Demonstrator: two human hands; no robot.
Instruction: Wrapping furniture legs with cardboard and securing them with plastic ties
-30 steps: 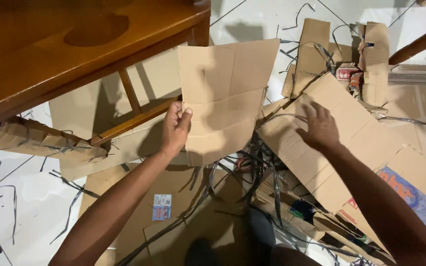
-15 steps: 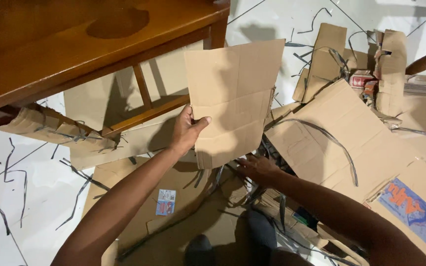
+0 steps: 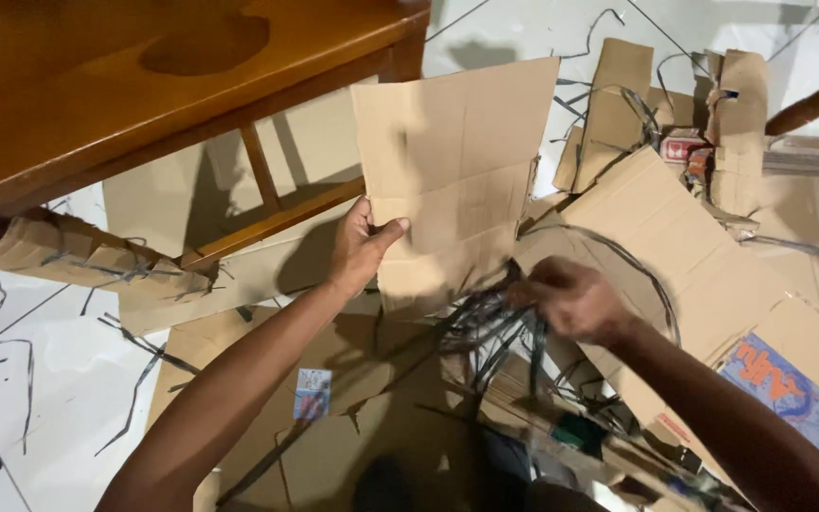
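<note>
Cardboard sheet (image 3: 452,180) stands upright beside the wooden desk (image 3: 144,85), long axis vertical, above the littered floor (image 3: 40,398). Left hand (image 3: 360,248) pinches its lower left edge. Right hand (image 3: 571,299), blurred, clenches a bundle of dark straps (image 3: 485,327) just below the sheet.

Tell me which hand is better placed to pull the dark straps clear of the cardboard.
Probably the right hand: it is already in the tangle of dark straps, while the left hand grips the flat cardboard sheet.
</note>
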